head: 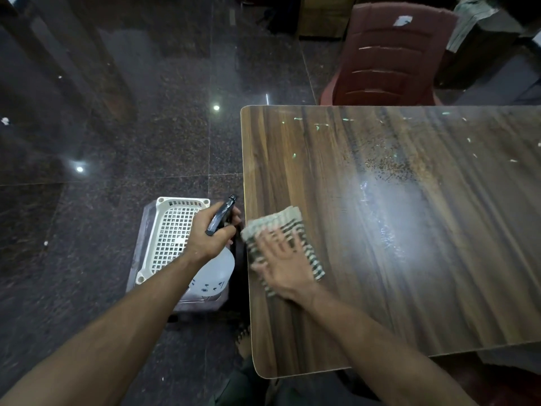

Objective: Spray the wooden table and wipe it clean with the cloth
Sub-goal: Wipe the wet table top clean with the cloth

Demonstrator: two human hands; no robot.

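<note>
A wooden table (409, 259) fills the right half of the view, with a patch of spray droplets (389, 168) and small pale specks near its far edge. My right hand (284, 259) presses flat with spread fingers on a folded striped cloth (289, 224) lying near the table's left edge; hand and cloth are blurred. My left hand (210, 232) grips the black trigger head of a white spray bottle (216, 273), held just off the table's left side, above a basket.
A white plastic lattice basket (169, 235) sits on a low grey stool (146, 253) left of the table. A maroon plastic chair (389, 54) stands at the table's far side. Dark polished stone floor (102, 142) surrounds everything. My foot shows under the table's near-left corner.
</note>
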